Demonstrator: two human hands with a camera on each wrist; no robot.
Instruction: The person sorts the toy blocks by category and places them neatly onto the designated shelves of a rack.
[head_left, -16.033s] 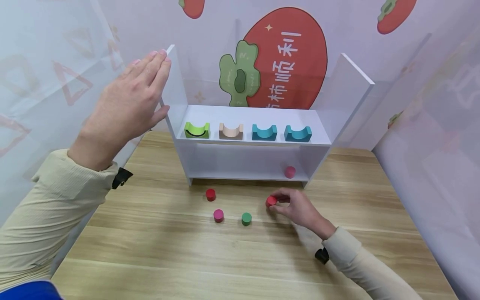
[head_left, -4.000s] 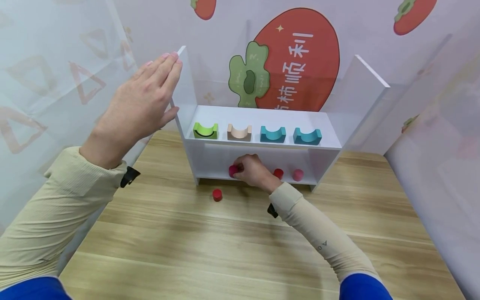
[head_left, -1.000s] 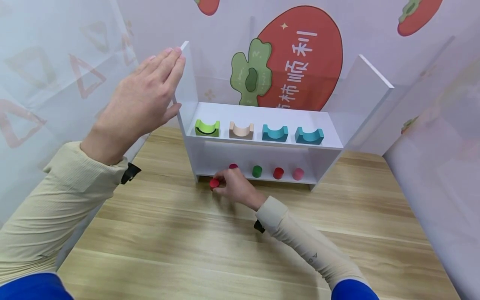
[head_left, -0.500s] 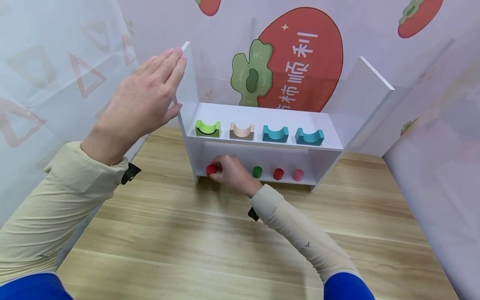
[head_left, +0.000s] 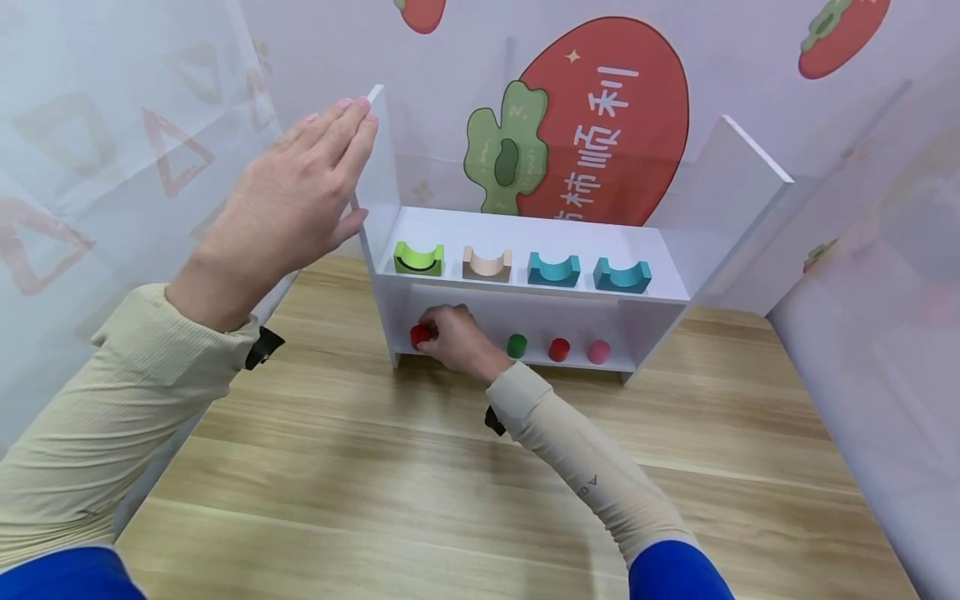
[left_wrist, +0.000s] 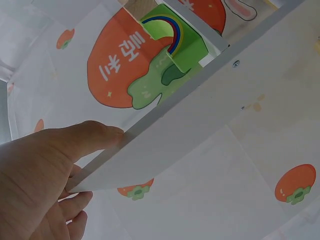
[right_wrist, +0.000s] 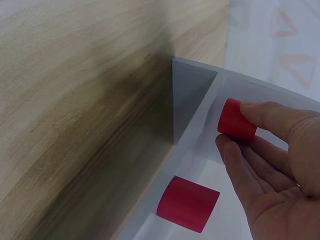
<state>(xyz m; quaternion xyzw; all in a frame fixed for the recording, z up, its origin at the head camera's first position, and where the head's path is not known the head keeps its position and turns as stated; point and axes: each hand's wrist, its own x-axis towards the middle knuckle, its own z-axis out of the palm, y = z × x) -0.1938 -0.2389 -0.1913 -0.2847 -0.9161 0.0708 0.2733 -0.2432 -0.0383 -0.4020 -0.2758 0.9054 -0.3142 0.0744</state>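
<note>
In the head view my right hand (head_left: 459, 342) pinches a red cylinder block (head_left: 420, 337) at the left end of the white shelf's (head_left: 660, 333) lower level. The right wrist view shows thumb and fingers on opposite sides of this red block (right_wrist: 237, 120), near the side wall. A dark pink cylinder (right_wrist: 188, 204) stands beside it on the same level, hidden behind my hand in the head view. Further right are a green cylinder (head_left: 517, 346), another red cylinder (head_left: 558, 349) and a pink cylinder (head_left: 598, 352). My left hand (head_left: 281, 200) grips the shelf's left side panel (left_wrist: 165, 125) between thumb and fingers.
Along the upper level stand a lime green arch block (head_left: 418, 260), a beige one (head_left: 487, 265) and two teal ones (head_left: 553, 271), hollow side up. A right side panel (head_left: 738, 200) rises beyond them. The shelf stands on a wooden table (head_left: 420, 500) before a printed backdrop (head_left: 592, 125).
The green, dark pink and right-hand red cylinders have gone from the table onto the lower level. My right hand has lifted the last red one from the table to its left end. My left hand stays.
</note>
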